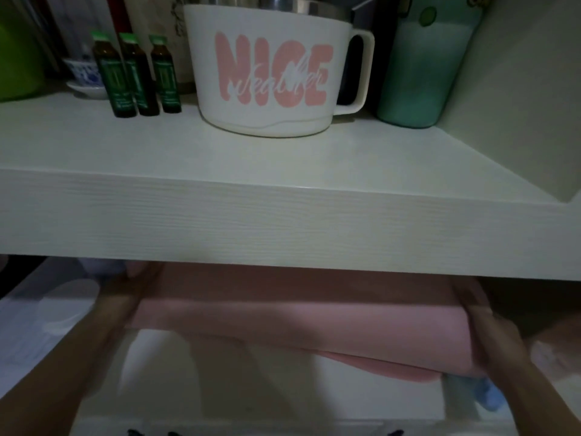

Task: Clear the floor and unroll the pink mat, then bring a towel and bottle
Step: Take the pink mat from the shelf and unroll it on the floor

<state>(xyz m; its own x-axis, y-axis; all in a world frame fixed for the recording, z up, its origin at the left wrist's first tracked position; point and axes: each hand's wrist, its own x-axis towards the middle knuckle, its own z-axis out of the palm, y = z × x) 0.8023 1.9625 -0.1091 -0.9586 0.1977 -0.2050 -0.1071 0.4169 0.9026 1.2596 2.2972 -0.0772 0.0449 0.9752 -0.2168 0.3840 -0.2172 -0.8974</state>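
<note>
Mat (298, 328) between my fingers: plain pink, no pattern. Shelf (283, 212) above my fingers: off-white, faint woodgrain. Up on it: white pot (267, 73) with pink "NICE" lettering and white script across it; three brown bottles (138, 73) with green caps and green labels; teal tumbler (424, 67) with green dots up top; blue-and-white cup (83, 70). Light blue thing (485, 394) below my right fingers

Dim light. In front of me a white wood-grain shelf (283, 212) with a thick front edge, white side wall (518, 89) at its right end.
</note>
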